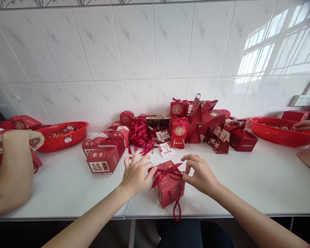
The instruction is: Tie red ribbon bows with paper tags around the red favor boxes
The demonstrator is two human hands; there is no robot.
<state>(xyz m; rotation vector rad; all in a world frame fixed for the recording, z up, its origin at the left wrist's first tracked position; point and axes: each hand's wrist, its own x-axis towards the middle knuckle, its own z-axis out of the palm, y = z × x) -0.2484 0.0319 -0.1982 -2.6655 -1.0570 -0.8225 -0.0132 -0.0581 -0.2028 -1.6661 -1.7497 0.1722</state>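
A small red gift box (167, 187) stands near the front edge of the white table (248, 186). A dark red ribbon bow (166, 172) lies across its top and a red cord handle hangs down its front. My left hand (135, 174) pinches the left end of the ribbon with thumb and forefinger. On the other side, my right hand (200, 172) pinches the right end. Both hands rest against the top of the box.
A heap of finished red boxes (196, 125) and loose ribbons (142, 132) lies by the tiled wall. Two flatter red boxes (103, 158) sit to the left. Red baskets stand at left (63, 136) and right (279, 132). Other people's hands work at both edges.
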